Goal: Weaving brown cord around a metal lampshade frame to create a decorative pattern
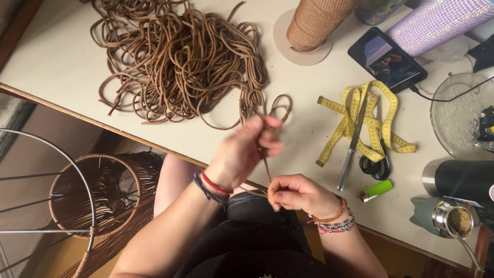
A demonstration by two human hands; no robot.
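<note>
Brown cord runs nearly upright between left hand and right hand, fingers pinched on it.

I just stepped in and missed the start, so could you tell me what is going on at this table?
A person seated at the table holds one strand of brown cord between both hands: the left hand pinches it higher up, the right hand lower down. The strand leads to a loose pile of cord. A yellow tape measure, scissors and a green lighter lie to the right.
</note>
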